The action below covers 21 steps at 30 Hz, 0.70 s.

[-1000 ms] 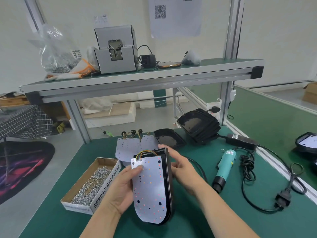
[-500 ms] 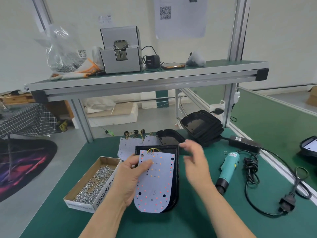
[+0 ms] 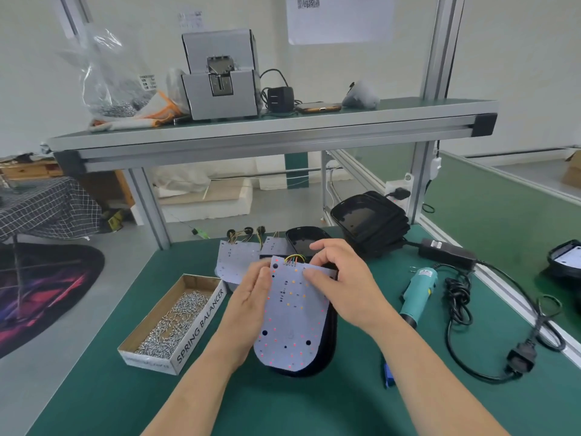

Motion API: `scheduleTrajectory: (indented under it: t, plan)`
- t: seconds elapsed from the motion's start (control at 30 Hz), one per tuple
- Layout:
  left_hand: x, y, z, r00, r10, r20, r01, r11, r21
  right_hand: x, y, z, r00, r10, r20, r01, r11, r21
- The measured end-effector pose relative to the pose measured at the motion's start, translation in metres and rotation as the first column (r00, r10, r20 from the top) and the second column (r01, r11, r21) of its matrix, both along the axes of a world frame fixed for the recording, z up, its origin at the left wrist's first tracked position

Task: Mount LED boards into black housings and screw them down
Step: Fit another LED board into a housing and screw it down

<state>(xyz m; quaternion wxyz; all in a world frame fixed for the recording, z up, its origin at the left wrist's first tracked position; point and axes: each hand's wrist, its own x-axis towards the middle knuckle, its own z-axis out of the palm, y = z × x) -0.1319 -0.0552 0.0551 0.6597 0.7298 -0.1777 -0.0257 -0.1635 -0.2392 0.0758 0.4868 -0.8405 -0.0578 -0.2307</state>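
A white LED board (image 3: 292, 316) dotted with red and orange LEDs lies tilted over a black housing (image 3: 330, 341) on the green mat, and only the housing's right and bottom rim shows. Coloured wires (image 3: 291, 259) leave the board's top edge. My left hand (image 3: 248, 300) grips the board's left edge, thumb on top and fingers hidden underneath. At the board's top right corner my right hand (image 3: 339, 284) pinches the board, with the thumb on its face and the fingers curled over the top edge.
A cardboard box of screws (image 3: 176, 319) sits to the left. Spare LED boards (image 3: 235, 259), one empty housing (image 3: 303, 240) and a stack of housings (image 3: 371, 225) lie behind. To the right are a teal electric screwdriver (image 3: 419, 294), a power adapter (image 3: 446, 253) and a cable.
The housing and board went from held upright to lying low on the mat. My right hand let go, then came back onto the board's top right corner.
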Motion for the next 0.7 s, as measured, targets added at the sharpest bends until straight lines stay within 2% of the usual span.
scheduleTrajectory:
  t: [0.1,0.17,0.23,0.37,0.47,0.5,0.53,0.57,0.6,0.63,0.67,0.7]
  plan:
    - [0.003,0.003,-0.005,0.998,0.049,0.045,-0.049,0.999,0.006,0.000,0.005,0.000,0.999,0.026,-0.022,-0.022,0.987,0.158]
    - [0.004,0.004,-0.010,0.995,0.076,0.063,-0.077,0.997,0.013,0.001,0.007,-0.001,0.999,0.015,-0.031,-0.010,0.986,0.167]
    - [0.003,0.004,-0.013,0.992,0.089,0.091,-0.090,0.996,0.001,0.003,0.005,-0.002,0.999,0.021,-0.033,-0.017,0.994,0.105]
    - [0.003,0.001,-0.017,0.986,0.112,0.125,-0.110,0.994,-0.020,0.007,0.005,-0.002,0.996,0.043,-0.074,-0.056,0.982,-0.182]
    - [0.001,-0.004,-0.017,0.972,0.123,0.199,-0.137,0.989,0.059,0.007,0.008,-0.005,0.999,0.039,-0.033,-0.045,0.973,-0.225]
    - [0.000,-0.004,-0.017,0.972,0.115,0.207,-0.125,0.991,0.038,0.006,0.009,-0.007,0.999,0.041,0.002,-0.040,0.975,-0.218]
    - [0.000,-0.004,-0.016,0.977,0.107,0.185,-0.107,0.994,-0.011,0.006,0.009,-0.008,0.998,0.051,0.034,-0.044,0.982,-0.185]
    - [0.000,-0.003,-0.015,0.985,0.095,0.144,-0.084,0.993,-0.078,0.005,0.008,-0.008,0.995,0.064,0.070,-0.058,0.995,-0.085]
    - [0.001,-0.001,-0.013,0.993,0.073,0.093,-0.059,0.987,-0.148,0.004,0.005,-0.007,0.995,0.051,0.087,-0.060,0.993,0.101]
    - [0.002,0.001,-0.011,0.998,0.045,0.041,-0.035,0.976,-0.214,0.003,0.001,-0.005,0.997,0.039,0.072,-0.062,0.940,0.337]
    - [0.003,0.004,-0.009,1.000,0.021,-0.007,-0.023,0.964,-0.264,0.002,-0.006,-0.005,0.999,0.033,0.030,-0.044,0.866,0.499]
    - [0.004,0.006,-0.008,0.999,0.002,-0.053,-0.017,0.955,-0.298,0.002,-0.015,-0.006,0.997,0.070,-0.034,-0.040,0.836,0.547]
